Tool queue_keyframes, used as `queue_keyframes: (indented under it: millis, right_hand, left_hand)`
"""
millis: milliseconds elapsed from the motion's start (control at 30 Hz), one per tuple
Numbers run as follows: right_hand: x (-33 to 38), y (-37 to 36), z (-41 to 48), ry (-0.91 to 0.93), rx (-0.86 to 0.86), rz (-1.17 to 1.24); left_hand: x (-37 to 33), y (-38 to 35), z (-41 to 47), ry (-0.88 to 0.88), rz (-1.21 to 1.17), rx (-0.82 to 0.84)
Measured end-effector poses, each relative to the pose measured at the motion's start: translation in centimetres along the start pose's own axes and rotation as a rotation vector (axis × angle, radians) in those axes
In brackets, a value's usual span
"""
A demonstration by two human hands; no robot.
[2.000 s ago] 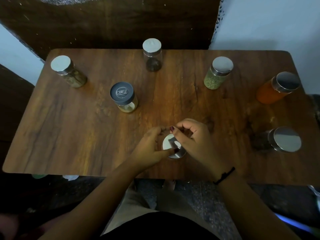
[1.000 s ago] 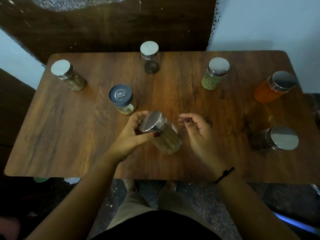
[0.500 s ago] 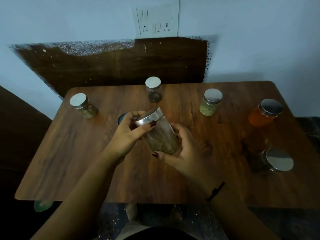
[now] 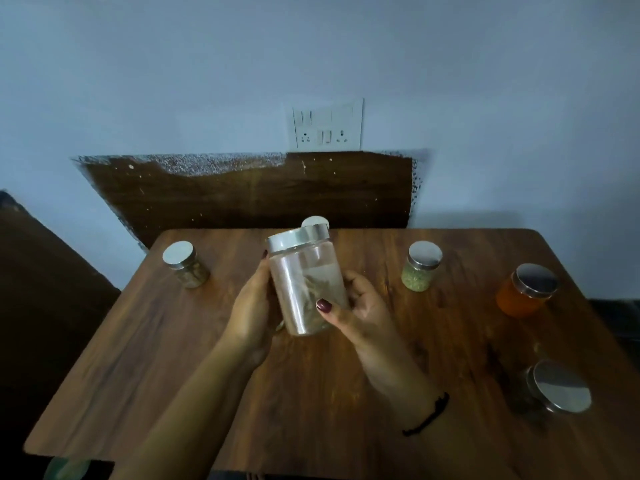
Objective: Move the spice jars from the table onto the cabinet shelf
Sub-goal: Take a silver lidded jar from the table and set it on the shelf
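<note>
Both hands hold a clear glass spice jar [image 4: 304, 282] with a silver lid above the middle of the wooden table [image 4: 145, 358]. My left hand [image 4: 251, 310] grips its left side and my right hand [image 4: 360, 306] curls round its lower right, thumb across the glass. The jar stands nearly upright with brown spice inside. Other jars stand on the table: a brown one [image 4: 185, 265] at the back left, a green one [image 4: 420, 266], an orange one [image 4: 526, 289], and a dark one [image 4: 550, 389] at the right. A further lid [image 4: 313, 221] peeks out behind the held jar.
A dark wooden panel [image 4: 249, 195] leans on the blue wall behind the table, under a white switch and socket plate [image 4: 327, 124]. Dark furniture [image 4: 41, 278] stands to the left of the table. No cabinet shelf is in view.
The jar has come up off the table, first in my left hand, then in both. The camera has tilted up, showing the wall and socket plate. The grey-lidded jar is now hidden.
</note>
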State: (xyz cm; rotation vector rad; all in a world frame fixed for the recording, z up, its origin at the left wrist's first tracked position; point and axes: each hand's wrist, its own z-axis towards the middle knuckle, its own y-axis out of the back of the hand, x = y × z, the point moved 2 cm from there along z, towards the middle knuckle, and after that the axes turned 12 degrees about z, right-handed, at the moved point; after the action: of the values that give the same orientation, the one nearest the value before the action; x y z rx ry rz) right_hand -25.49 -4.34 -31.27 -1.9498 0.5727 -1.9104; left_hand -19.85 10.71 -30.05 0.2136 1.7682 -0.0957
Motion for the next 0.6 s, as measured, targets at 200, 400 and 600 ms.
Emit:
queue_keyframes:
  millis: [200, 400, 600]
  right_hand:
    - [-0.3, -1.2, 0.5, -0.002, -0.008, 0.080]
    - [0.5, -1.2, 1.1, 0.079, -0.019, -0.010]
    - [1.4, -1.0, 2.0, 0.215, -0.084, -0.130]
  left_hand:
    - [0.0, -0.9, 0.1, 0.086, -0.307, 0.177]
    - [-0.9, -1.2, 0.7, 0.054, -0.363, 0.204]
    - [-2.2, -1.6, 1.4, 0.037, -0.381, 0.185]
